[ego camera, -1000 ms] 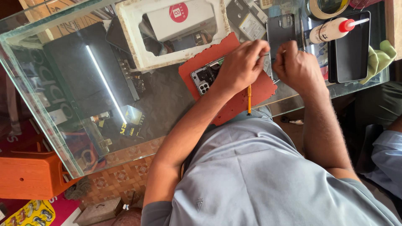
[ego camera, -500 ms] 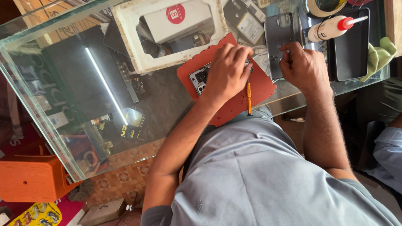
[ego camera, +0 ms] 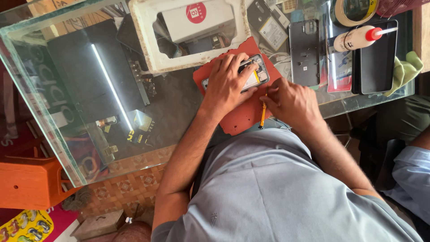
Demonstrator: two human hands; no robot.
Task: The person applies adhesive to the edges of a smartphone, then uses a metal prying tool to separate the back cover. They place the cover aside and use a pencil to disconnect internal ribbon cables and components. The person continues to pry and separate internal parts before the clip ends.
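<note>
My left hand (ego camera: 228,83) presses flat on an opened phone (ego camera: 257,77) with its insides showing, which lies on a red mat (ego camera: 239,121) on the glass counter (ego camera: 67,134). My right hand (ego camera: 291,103) is just right of it, over the mat's edge. Its fingertips pinch the upper end of a thin orange screwdriver (ego camera: 262,115) that points toward me across the mat.
A dark phone back cover (ego camera: 304,51) lies beyond my right hand. Further right are a white glue bottle (ego camera: 354,39), a tape roll (ego camera: 351,13), a black tray (ego camera: 378,58) and a green cloth (ego camera: 405,71). A white foam frame (ego camera: 148,40) surrounds a white box (ego camera: 197,20). An orange stool (ego camera: 27,181) stands left; another person's sleeve (ego camera: 412,179) is at the right.
My right hand left the dark back cover and came down and left to the screwdriver on the mat. My left hand stayed on the opened phone.
</note>
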